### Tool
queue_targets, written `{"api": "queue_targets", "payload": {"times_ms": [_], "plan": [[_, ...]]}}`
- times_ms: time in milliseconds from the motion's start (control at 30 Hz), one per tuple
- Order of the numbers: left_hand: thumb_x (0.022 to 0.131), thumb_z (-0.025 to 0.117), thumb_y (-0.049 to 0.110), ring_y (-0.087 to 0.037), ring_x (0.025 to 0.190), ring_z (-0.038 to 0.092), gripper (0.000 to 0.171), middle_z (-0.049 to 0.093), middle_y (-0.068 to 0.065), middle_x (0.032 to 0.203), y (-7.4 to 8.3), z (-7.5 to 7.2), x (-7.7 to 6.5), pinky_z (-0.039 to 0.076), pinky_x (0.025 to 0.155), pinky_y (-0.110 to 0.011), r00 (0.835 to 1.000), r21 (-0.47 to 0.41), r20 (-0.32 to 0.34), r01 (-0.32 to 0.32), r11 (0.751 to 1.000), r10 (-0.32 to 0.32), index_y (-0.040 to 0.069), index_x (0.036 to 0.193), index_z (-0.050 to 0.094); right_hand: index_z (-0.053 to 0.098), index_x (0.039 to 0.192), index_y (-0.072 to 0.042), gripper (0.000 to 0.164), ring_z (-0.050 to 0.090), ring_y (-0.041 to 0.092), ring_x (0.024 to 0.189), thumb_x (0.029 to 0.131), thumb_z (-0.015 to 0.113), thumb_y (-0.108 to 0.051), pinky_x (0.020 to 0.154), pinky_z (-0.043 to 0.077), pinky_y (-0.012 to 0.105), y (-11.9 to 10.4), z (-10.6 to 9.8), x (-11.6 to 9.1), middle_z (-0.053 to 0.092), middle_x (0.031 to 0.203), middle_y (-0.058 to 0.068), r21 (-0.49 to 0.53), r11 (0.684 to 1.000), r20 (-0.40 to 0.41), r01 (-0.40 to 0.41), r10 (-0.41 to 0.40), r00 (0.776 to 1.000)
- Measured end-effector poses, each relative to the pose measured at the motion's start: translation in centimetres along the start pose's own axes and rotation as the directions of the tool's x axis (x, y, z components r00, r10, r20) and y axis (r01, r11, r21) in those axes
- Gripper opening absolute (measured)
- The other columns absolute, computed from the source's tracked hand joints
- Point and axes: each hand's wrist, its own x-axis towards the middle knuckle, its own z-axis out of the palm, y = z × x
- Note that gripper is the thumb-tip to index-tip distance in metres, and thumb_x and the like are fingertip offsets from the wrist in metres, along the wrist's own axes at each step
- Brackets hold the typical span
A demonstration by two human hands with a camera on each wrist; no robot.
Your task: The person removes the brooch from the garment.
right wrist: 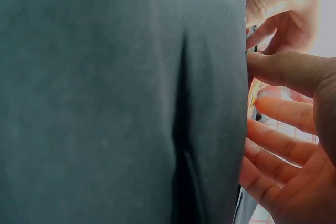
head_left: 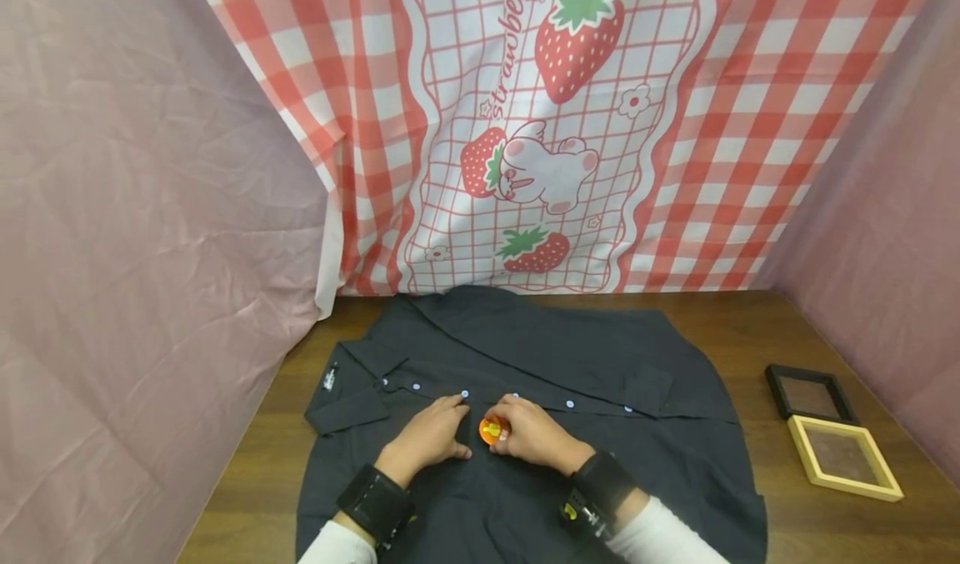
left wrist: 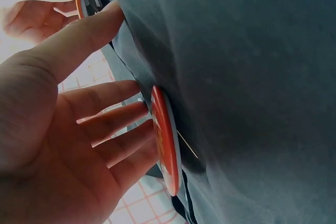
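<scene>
A dark button-up shirt (head_left: 525, 356) lies spread on the wooden table. Low over its button placket my right hand (head_left: 534, 432) pinches a round orange pin badge (head_left: 491, 431) by its edge, between thumb and fingers. My left hand (head_left: 429, 435) rests on the shirt just left of the badge, its fingers (left wrist: 105, 135) fairly straight and its thumb tip at the cloth. Beside those fingers, a second red-orange pin badge (left wrist: 167, 140) stands edge-on against the shirt, a thin metal pin showing behind it. The left hand hides this badge in the head view.
A black square frame (head_left: 812, 395) and a pale yellow frame (head_left: 846, 457) lie at the table's right. A checked strawberry-print cloth (head_left: 540, 131) hangs behind the table, with pinkish cloth (head_left: 150, 256) at the sides. The shirt's collar (head_left: 352, 385) points left.
</scene>
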Motion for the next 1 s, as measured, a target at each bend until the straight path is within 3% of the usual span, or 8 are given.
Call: {"api": "queue_targets", "payload": {"times_ms": [267,1000], "plan": [[0.077,0.082,0.029,-0.03,0.132,0.051,0.062,0.053,-0.016,0.143,0.24,-0.04,-0.1,0.044,0.108,-0.043,1.0,0.018,0.017,0.001,1.0,-0.001,-0.001,0.127,0.062,0.072,0.107,-0.009,0.033,0.056,0.009,0.081,0.076,0.082,-0.018,0.072,0.049,0.024,0.31,-0.1,-0.41,0.061,0.096,-0.001,0.037,0.999,0.004,-0.01,0.01,1.0],[0.077,0.082,0.027,-0.029,0.132,0.05,0.058,0.054,-0.016,0.141,0.11,0.37,-0.04,0.043,0.109,-0.043,1.0,-0.003,-0.017,-0.023,1.0,0.023,0.001,0.125,0.063,0.072,0.104,-0.011,0.032,0.055,0.01,0.081,0.075,0.083,-0.02,0.071,0.048,0.025,0.48,-0.34,-0.81,0.061,0.095,0.001,0.028,0.999,-0.045,-0.033,0.034,0.998]]}}
